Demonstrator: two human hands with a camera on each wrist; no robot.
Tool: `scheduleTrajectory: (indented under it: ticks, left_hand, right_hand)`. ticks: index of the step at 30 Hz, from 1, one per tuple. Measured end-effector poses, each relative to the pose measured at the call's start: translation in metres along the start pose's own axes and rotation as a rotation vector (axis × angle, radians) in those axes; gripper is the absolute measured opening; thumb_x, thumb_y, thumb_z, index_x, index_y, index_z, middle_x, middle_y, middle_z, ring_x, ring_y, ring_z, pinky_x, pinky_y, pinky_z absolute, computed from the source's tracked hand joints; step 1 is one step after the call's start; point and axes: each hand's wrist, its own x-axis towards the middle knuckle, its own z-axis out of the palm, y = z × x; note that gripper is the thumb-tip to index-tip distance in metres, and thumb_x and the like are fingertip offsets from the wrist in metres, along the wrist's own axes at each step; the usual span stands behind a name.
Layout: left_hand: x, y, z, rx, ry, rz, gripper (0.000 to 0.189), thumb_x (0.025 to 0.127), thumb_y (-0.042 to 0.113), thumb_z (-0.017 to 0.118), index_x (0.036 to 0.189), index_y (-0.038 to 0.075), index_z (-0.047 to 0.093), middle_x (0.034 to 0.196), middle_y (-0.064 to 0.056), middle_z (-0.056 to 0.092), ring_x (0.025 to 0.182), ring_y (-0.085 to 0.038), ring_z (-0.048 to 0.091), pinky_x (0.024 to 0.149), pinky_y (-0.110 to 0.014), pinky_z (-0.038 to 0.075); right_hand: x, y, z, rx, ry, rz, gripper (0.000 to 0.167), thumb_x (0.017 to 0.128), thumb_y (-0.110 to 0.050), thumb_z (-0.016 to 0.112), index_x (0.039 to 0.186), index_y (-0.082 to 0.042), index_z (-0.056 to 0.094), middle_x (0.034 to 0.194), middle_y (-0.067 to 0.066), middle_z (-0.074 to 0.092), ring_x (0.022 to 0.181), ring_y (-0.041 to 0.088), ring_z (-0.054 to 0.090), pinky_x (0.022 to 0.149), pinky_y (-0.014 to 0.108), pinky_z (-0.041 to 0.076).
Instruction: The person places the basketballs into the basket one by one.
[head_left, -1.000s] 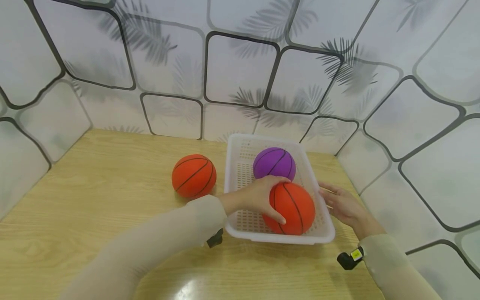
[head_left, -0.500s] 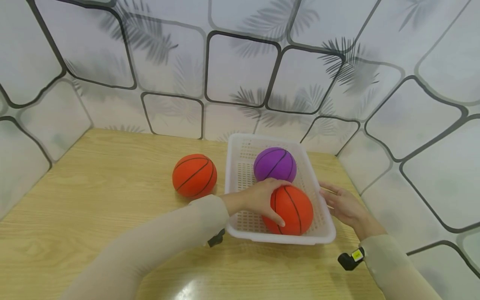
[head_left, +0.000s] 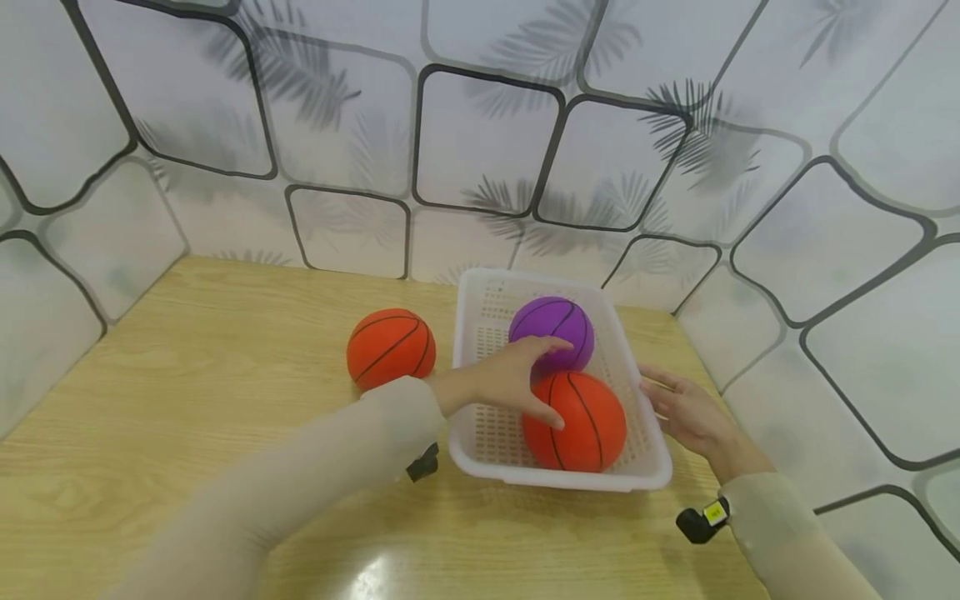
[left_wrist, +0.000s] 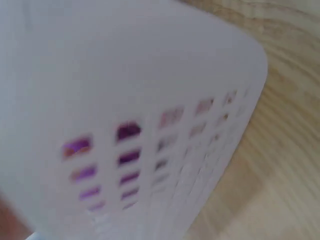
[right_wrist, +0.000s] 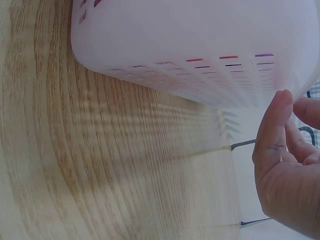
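Observation:
A white plastic basket (head_left: 480,467) stands on the table with two toy basketballs inside. The red-orange basketball (head_left: 581,433) lies in its near end, the purple basketball (head_left: 540,312) behind it. Over the basket's left rim reaches my left hand (head_left: 513,379), thumb and fingers spread above the red-orange ball and in front of the purple one. Whether it still touches either ball is hard to tell. My right hand (head_left: 686,412) rests its fingertips on the basket's right side; the right wrist view shows these fingertips (right_wrist: 282,100) against the outer wall just under the rim.
Another red-orange basketball (head_left: 390,346) sits on the wooden table (head_left: 225,350), left of the basket and beyond my left sleeve (head_left: 315,467). A patterned wall covering (head_left: 480,142) closes off the back and both sides.
My left hand has loosened from the red-orange ball, its fingers opening and shifting slightly up and left. That ball has settled in the basket. The right hand has stayed at the basket's side.

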Motion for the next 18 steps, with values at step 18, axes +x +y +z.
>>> scheduleTrajectory:
  ticks: [18]
  left_hand:
    - [-0.040, -0.025, -0.060, -0.078, 0.318, 0.002, 0.084, 0.064, 0.031, 0.089, 0.137, 0.013, 0.050, 0.130, -0.005, 0.056, 0.117, -0.021, 0.052, 0.090, -0.042, 0.048]
  right_hand:
    - [0.001, 0.002, -0.002, 0.019, 0.018, -0.003, 0.047, 0.100, -0.018, 0.050, 0.144, -0.006, 0.036, 0.115, -0.005, 0.063, 0.102, 0.010, 0.059, 0.086, 0.029, 0.050]
